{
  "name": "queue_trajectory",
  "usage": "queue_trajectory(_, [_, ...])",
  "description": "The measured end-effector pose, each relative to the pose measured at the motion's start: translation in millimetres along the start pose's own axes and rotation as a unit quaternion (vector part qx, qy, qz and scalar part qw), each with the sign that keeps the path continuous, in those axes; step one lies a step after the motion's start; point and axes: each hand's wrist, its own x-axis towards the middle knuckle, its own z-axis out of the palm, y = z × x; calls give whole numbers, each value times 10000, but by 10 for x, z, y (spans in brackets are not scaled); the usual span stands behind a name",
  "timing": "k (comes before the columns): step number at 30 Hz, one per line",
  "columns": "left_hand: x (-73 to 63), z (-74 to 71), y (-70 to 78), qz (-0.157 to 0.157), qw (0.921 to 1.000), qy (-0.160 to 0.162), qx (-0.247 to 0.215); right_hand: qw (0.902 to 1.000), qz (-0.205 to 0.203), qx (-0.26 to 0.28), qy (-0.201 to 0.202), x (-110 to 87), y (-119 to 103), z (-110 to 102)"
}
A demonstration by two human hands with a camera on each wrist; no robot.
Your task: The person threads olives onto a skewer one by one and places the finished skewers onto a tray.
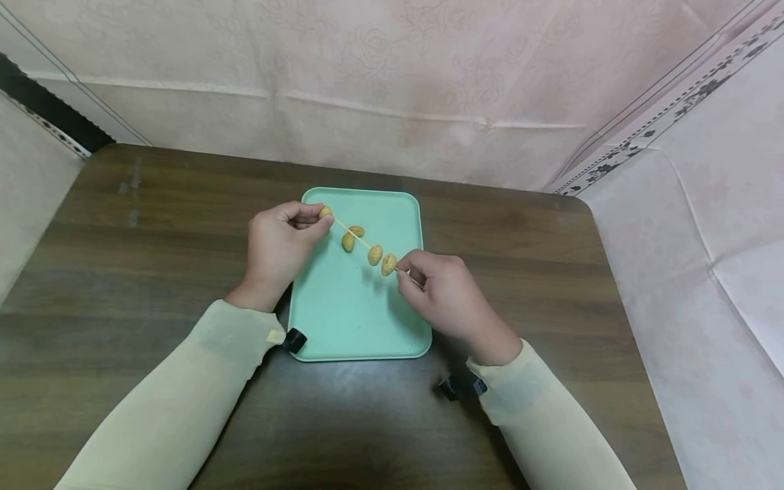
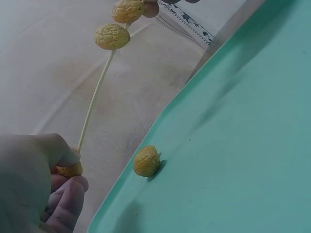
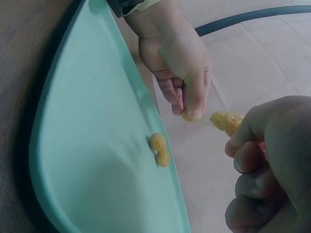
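A thin pale skewer [image 1: 352, 233] slants above the tray between both hands. Two wrinkled yellow dried fruits, one nearer the middle [image 1: 375, 255] and one nearer the right hand [image 1: 388, 264], are threaded on it. The right hand [image 1: 446, 291] pinches the skewer's end right beside them. At the opposite end, the left hand [image 1: 283, 243] pinches another wrinkled yellow dried fruit [image 1: 326, 212] between thumb and fingers. In the left wrist view the skewer meets that fruit [image 2: 70, 169]; how deep it goes is hidden. Two loose fruits [image 3: 157, 141] lie touching on the light green tray [image 1: 349, 327].
The tray rests on a dark brown wooden table [image 1: 165, 272]. Pale patterned cloth [image 1: 380, 75] hangs behind the table and along its sides. A small black device [image 1: 295, 340] is at the left cuff, another [image 1: 450, 388] at the right cuff.
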Motion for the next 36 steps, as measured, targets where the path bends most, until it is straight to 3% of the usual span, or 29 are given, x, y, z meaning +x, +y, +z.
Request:
queue_trajectory(31, [9, -47, 0, -115, 9992, 153, -357, 9998, -42, -159, 141, 10, -10, 27])
queue_trajectory(36, [32, -108, 3, -364, 9978, 331, -443, 9997, 45, -184, 158, -36, 14, 10])
